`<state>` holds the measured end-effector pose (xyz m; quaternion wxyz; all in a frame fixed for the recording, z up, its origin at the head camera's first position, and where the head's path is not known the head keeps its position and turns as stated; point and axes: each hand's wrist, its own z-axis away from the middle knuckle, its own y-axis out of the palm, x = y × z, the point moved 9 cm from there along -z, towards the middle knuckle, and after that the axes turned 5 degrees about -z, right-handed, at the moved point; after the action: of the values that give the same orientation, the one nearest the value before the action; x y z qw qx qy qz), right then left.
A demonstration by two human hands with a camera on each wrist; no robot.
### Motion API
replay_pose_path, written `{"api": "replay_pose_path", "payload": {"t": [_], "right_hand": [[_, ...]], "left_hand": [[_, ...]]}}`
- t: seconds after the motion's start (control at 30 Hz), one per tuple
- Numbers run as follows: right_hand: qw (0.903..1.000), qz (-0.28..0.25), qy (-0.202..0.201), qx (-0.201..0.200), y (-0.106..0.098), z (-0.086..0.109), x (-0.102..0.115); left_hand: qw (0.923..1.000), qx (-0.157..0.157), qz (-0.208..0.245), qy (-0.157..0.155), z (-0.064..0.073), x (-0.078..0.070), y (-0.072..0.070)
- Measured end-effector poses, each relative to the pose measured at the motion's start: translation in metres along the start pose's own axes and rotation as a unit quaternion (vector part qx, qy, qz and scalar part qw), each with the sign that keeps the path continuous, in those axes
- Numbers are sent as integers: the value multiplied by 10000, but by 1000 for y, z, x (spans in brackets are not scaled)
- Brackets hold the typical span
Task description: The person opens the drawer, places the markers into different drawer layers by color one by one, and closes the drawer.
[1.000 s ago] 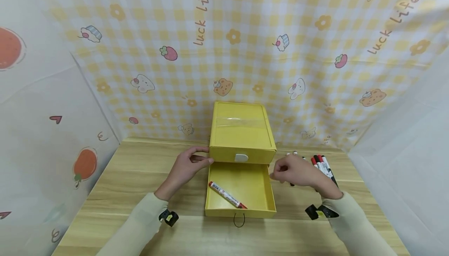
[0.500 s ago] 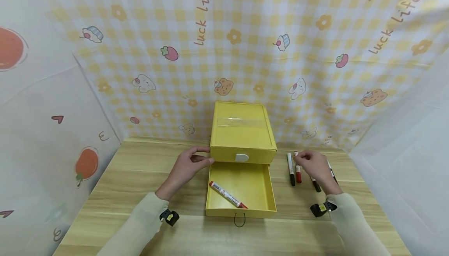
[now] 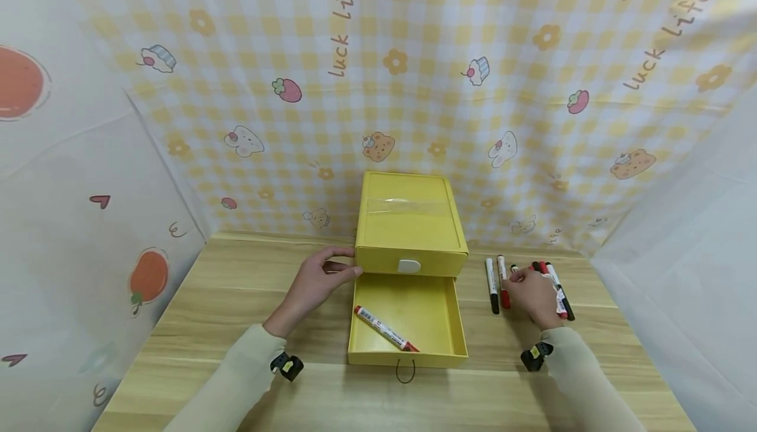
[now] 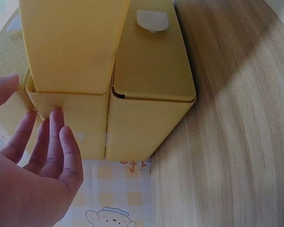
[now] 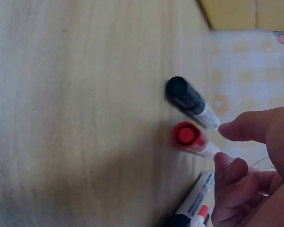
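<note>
My left hand (image 3: 316, 281) rests its fingertips against the left side of a yellow two-tier drawer box (image 3: 411, 212). In the left wrist view those fingers are spread and lightly bent at the box wall. The lower drawer (image 3: 422, 307) is pulled out, and a red-capped marker (image 3: 386, 329) lies slanted in it. To the right of the box, my right hand (image 3: 535, 297) hovers with its fingertips at a red-capped marker (image 5: 188, 136). Thumb and fingers stand apart in the right wrist view. A black-capped marker (image 5: 184, 96) lies just left of the red one.
Several more markers (image 3: 568, 300) lie to the right, partly hidden by my right hand. The upper drawer (image 3: 378, 261) is closed, with a white tab (image 3: 409, 265). A checked cloth (image 3: 284, 156) hangs behind the wooden table (image 3: 260, 300).
My right hand has moved from beside the open drawer rightward to the row of markers, then down close over the red-capped one. The left hand and the drawer have stayed in place.
</note>
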<state>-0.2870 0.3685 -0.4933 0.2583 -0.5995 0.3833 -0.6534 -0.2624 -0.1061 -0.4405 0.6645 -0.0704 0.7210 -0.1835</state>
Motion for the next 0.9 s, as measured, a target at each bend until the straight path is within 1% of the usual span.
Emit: {"api": "replay_pose_path", "payload": {"t": [0.17,0.37,0.57,0.7,0.9], "right_hand": [[9996,54,52,260,8,1,-2],[9992,167,21,361,11,2,-3],[9983,311,156,464,16,0,-7],[9984,294,217,437,16,0,-9],[9992,109,253,307,14,0,-12]], "left_hand": [[10000,-9,-14,2,0,-1,0],[10000,-22,-50,-14,0,-1,-1],[10000,-23,-31,-22,1,-1,0],[10000,-21,-18,-29,1,0,0],[10000,-19,-5,-12,1,0,0]]}}
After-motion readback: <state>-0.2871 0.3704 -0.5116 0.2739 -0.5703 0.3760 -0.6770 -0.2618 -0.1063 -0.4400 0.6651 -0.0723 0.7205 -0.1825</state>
